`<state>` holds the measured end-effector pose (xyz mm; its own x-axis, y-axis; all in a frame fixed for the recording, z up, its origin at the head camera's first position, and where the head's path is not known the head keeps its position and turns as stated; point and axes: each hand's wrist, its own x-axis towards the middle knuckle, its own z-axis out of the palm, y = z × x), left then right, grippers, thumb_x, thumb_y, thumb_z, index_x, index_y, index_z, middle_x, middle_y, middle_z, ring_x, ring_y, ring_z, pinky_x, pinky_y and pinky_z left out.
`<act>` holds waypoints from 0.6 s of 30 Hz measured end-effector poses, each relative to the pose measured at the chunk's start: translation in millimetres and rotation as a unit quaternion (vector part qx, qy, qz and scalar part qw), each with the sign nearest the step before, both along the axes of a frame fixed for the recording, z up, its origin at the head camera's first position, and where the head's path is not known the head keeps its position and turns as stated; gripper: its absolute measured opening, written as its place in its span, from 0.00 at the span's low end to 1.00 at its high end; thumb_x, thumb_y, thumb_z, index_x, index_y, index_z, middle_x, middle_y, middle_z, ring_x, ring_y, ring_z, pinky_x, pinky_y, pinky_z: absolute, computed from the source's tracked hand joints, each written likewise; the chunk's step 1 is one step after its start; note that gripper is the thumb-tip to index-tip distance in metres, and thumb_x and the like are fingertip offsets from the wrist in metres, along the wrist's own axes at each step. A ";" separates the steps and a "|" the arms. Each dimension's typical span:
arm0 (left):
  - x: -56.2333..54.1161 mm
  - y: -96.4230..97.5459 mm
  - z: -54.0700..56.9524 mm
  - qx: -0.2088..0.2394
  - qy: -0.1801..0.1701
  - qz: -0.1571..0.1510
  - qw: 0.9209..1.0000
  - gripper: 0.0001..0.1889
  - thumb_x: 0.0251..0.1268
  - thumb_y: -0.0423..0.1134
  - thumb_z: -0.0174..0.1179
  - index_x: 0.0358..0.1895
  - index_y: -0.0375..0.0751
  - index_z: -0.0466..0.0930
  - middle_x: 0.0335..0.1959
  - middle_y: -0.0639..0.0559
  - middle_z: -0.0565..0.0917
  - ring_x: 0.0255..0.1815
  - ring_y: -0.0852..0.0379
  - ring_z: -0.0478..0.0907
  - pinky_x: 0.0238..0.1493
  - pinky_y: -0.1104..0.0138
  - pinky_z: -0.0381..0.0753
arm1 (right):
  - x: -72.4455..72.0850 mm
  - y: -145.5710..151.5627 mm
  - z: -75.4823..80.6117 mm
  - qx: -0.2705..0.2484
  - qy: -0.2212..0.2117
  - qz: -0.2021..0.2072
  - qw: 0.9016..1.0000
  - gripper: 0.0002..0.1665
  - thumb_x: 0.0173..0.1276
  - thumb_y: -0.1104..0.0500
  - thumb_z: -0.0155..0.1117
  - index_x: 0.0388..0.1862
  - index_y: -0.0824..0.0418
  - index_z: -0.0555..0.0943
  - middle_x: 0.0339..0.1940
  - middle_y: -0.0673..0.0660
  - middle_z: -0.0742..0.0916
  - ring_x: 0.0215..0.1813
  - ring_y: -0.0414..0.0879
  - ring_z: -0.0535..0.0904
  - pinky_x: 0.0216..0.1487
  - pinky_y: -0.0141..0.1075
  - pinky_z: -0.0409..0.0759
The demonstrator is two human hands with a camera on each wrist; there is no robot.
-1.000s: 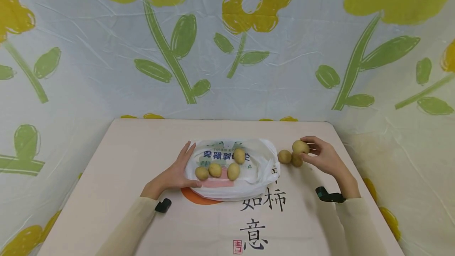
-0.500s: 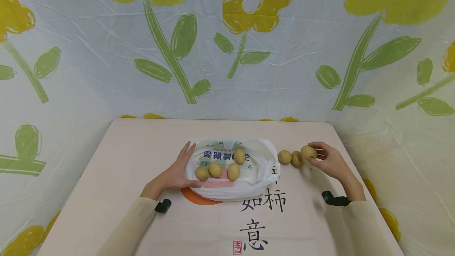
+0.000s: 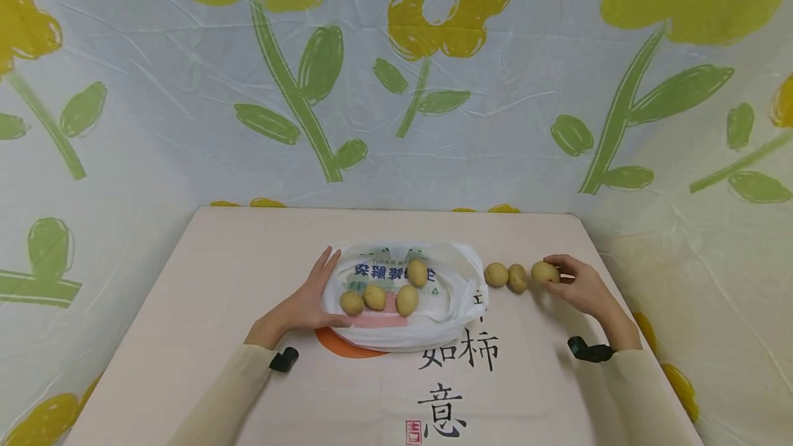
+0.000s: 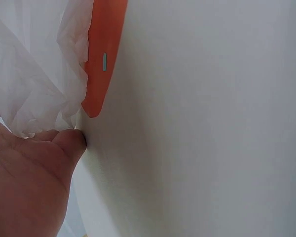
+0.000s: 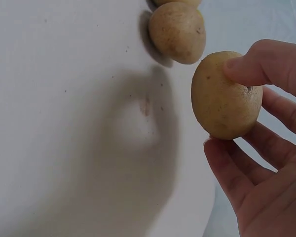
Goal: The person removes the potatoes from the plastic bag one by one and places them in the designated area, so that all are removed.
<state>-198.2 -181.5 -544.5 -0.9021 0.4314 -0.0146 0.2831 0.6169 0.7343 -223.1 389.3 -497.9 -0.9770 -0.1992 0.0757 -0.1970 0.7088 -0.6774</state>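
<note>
My right hand pinches a potato between thumb and fingers, right of two other potatoes. In the right wrist view this potato hangs over its own shadow on the table. Beside it lie a smaller potato and a round potato, in a row near the bag's right edge. A white plastic bag with printed characters lies mid-table, its mouth spread, several potatoes inside. Along the bag's left side rests my left hand, fingers spread straight and thumb at the front rim; bag film partly hides its fingers in the left wrist view.
A pale cloth with black brush characters, a red seal and an orange shape covers the table. The orange shape lies partly under the bag. Flower-printed sheeting rises behind the table and along both sides.
My right hand has moved the potato right and toward me, from above the smaller potato to a spot beside it. My left hand and the bag have stayed put.
</note>
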 end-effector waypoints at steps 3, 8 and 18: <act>-0.2 0.0 -0.5 -0.001 0.002 0.001 1.000 0.71 0.46 0.57 0.79 0.86 0.52 0.34 0.86 0.42 0.31 0.85 0.32 0.39 0.73 0.30 0.57 | -1.1 0.2 -1.4 0.004 -0.006 0.003 1.000 0.28 0.66 0.65 0.73 0.64 0.71 0.78 0.60 0.71 0.84 0.54 0.43 0.80 0.51 0.30 0.84; 0.1 0.4 -0.2 0.003 0.002 0.002 1.000 0.71 0.46 0.56 0.80 0.86 0.50 0.34 0.86 0.42 0.32 0.85 0.32 0.38 0.73 0.30 0.57 | -2.7 -0.9 -4.2 0.009 -0.019 0.005 1.000 0.29 0.66 0.64 0.73 0.64 0.71 0.77 0.60 0.72 0.83 0.57 0.62 0.81 0.52 0.40 0.85; -1.1 -0.1 -3.2 0.005 0.008 -0.002 1.000 0.71 0.46 0.58 0.79 0.85 0.49 0.34 0.86 0.40 0.32 0.85 0.32 0.38 0.73 0.29 0.57 | -7.2 0.3 -14.5 0.011 -0.034 0.006 0.999 0.29 0.66 0.63 0.73 0.63 0.71 0.78 0.60 0.73 0.83 0.57 0.66 0.82 0.51 0.42 0.85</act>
